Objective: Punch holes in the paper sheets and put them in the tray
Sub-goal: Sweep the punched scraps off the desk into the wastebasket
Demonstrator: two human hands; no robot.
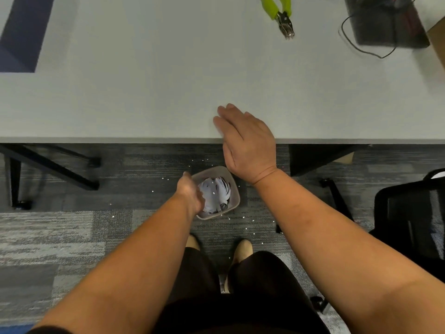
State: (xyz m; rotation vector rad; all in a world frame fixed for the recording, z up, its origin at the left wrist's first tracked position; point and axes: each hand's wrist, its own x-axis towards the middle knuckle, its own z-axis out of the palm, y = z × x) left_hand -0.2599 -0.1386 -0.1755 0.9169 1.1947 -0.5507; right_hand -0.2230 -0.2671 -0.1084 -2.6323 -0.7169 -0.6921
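A small beige tray sits on the carpet below the table's front edge, filled with white paper sheets. My left hand reaches down to the tray's left rim, fingers curled at the papers; whether it grips them I cannot tell. My right hand lies flat, palm down, on the near edge of the grey table, holding nothing. A hole punch with green handles lies at the far side of the table, well beyond both hands.
White paper dots are scattered on the carpet around the tray. A black box with a cable sits at the table's far right. A black chair stands to the right, and black table legs to the left.
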